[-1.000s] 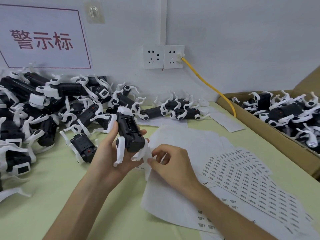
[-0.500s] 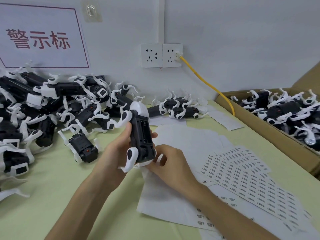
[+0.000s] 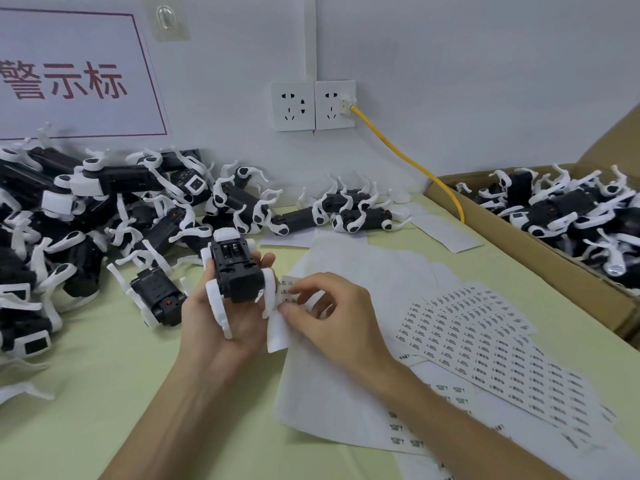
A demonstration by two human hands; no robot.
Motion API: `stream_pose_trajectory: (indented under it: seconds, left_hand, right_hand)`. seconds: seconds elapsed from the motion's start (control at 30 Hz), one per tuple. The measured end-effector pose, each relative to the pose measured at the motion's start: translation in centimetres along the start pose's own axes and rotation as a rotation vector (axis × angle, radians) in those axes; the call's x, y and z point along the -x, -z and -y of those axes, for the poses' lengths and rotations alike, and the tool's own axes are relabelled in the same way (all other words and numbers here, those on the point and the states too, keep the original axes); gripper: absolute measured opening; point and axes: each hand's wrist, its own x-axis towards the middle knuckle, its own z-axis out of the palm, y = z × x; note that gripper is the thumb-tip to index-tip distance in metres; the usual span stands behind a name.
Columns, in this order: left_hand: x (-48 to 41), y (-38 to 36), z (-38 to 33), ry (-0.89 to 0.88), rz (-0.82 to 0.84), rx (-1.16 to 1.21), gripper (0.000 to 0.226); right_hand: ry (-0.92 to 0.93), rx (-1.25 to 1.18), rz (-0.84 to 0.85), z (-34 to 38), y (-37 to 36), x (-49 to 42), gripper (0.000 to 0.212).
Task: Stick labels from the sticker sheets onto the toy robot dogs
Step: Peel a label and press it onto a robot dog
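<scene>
My left hand (image 3: 221,327) grips a black toy robot dog (image 3: 235,271) with white legs, belly side up, its open battery bay facing me. A small strip of sticker sheet (image 3: 282,306) hangs just right of the dog. My right hand (image 3: 325,317) pinches that strip with thumb and fingertips, close against the dog's right legs. Full sticker sheets (image 3: 485,348) printed with rows of small labels lie fanned on the table to the right.
A big pile of robot dogs (image 3: 86,216) covers the left and back of the green table (image 3: 86,393). A cardboard box (image 3: 540,265) with more dogs stands at the right. Blank backing sheets (image 3: 363,271) lie in the middle. A yellow cable (image 3: 408,161) runs from the wall socket.
My left hand has turned the dog so its underside faces up and its end points at me. My right hand has lifted a label strip beside it and now pinches it.
</scene>
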Motion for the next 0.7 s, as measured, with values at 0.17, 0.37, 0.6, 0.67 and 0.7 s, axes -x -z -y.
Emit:
stream_pose_trajectory:
  seconds: [0.17, 0.37, 0.6, 0.67, 0.7]
  left_hand:
    - [0.0, 0.4, 0.5, 0.016, 0.04, 0.093, 0.055]
    - [0.2, -0.1, 1.2, -0.008, 0.022, 0.08, 0.047]
    - [-0.2, 0.9, 1.9, 0.022, 0.005, 0.153, 0.041]
    - [-0.4, 1.4, 1.9, 0.032, 0.039, 0.149, 0.04]
    - [-0.5, 1.7, 1.9, 0.034, 0.06, 0.148, 0.039]
  right_hand:
    - [0.036, -0.019, -0.056, 0.5, 0.0, 0.2, 0.018]
    - [0.048, 0.004, -0.068, 0.4, -0.1, 0.3, 0.013]
    - [0.11, 0.044, -0.106, 0.3, -0.2, 0.2, 0.018]
    - [0.118, 0.05, -0.115, 0.3, -0.2, 0.2, 0.017]
    - [0.122, 0.053, -0.117, 0.3, -0.2, 0.2, 0.017]
